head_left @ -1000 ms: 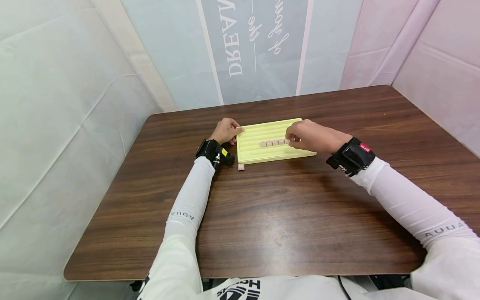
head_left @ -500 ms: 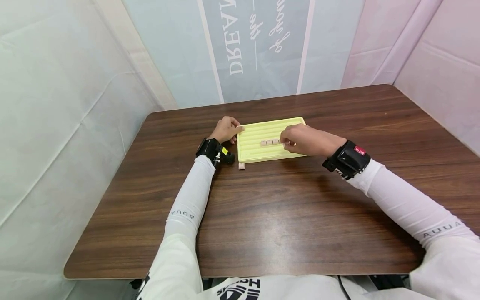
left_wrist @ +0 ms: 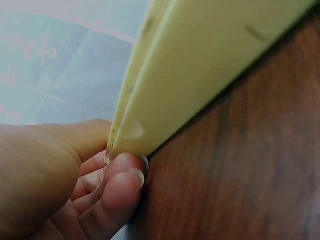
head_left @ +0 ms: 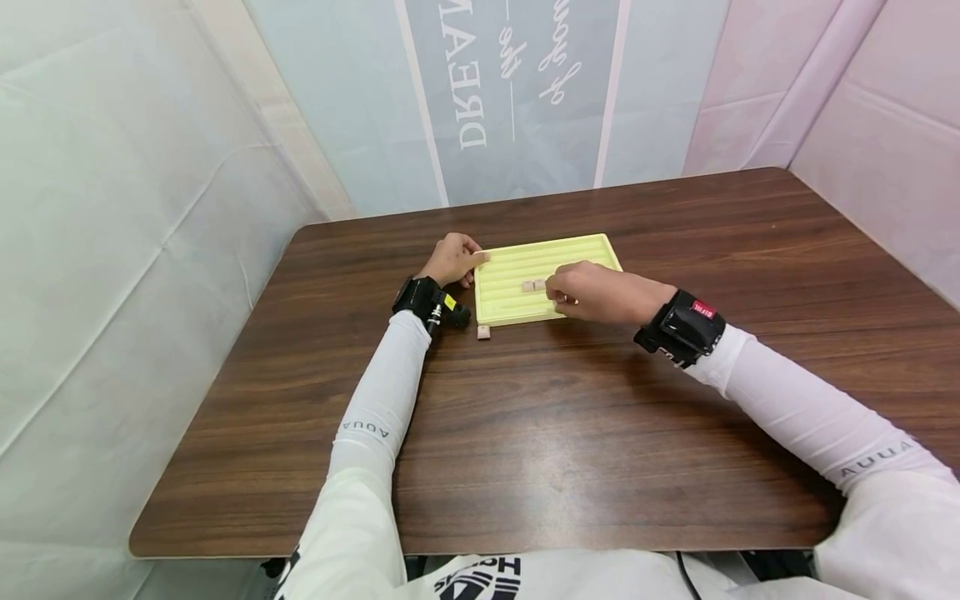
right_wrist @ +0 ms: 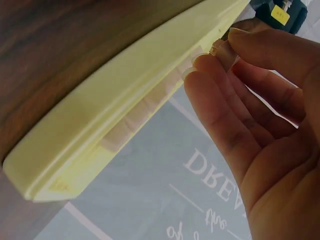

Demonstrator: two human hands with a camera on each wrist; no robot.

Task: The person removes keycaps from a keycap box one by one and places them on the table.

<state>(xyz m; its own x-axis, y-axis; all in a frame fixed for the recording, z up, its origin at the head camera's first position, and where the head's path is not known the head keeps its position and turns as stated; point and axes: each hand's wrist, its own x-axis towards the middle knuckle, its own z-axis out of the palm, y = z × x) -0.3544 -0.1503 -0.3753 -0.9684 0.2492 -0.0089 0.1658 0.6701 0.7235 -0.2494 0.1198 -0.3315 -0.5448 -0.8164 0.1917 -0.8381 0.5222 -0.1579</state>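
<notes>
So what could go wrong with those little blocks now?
The small block pinched by the right grip might slip out. That grip is also close to the row of blocks in the yellow tray, so it could bump them. If the left grip shifts the tray, the loose block by its corner might get nudged.

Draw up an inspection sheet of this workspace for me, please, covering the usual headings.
Surface: brown wood-grain table.
Job's things: yellow tray with a row of blocks, partly hidden, count unclear; loose block on the table by the tray's near left corner.
Clutter: nothing seen on the tabletop.
Grippers: left hand grips the tray's left edge; right hand pinches a small block over the tray. Each wrist wears a black strap.
Cables: one black cable at the person's lap.
Surroundings: cloth backdrop with white lettering; pale sheets at both sides.
</notes>
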